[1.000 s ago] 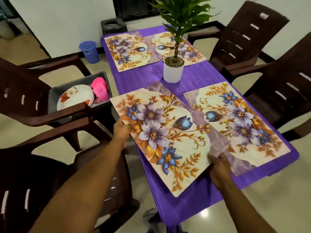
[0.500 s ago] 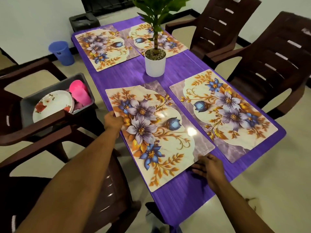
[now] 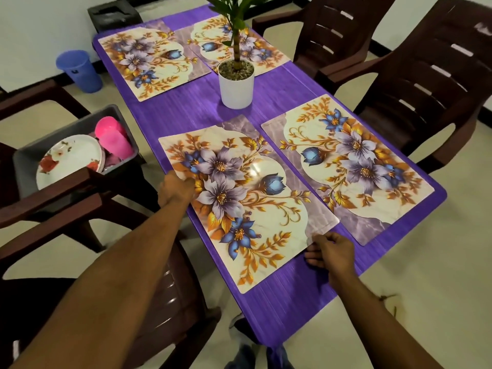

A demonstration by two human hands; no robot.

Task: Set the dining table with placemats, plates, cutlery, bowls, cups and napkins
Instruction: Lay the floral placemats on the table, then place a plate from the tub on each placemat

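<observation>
Several floral placemats lie on the purple table (image 3: 287, 310). The near left placemat (image 3: 247, 198) lies flat in front of me. My left hand (image 3: 175, 189) grips its left edge with curled fingers. My right hand (image 3: 330, 253) pinches its near right corner. Another placemat (image 3: 351, 166) lies beside it on the right. Two more placemats (image 3: 149, 59) (image 3: 266, 51) lie at the far end. A grey tub (image 3: 34, 155) on a chair to the left holds floral white plates (image 3: 69, 158) and pink cups (image 3: 114, 141).
A white pot with a green plant (image 3: 235, 83) stands mid-table. Dark brown chairs (image 3: 415, 83) surround the table, one close at my left (image 3: 170, 302). A blue bin (image 3: 78, 70) and a black box (image 3: 114, 16) sit on the floor by the wall.
The near left placemat has slid further onto the table and been squared with its neighbour. Both hands have stayed at its edges. My view has moved closer and to the right.
</observation>
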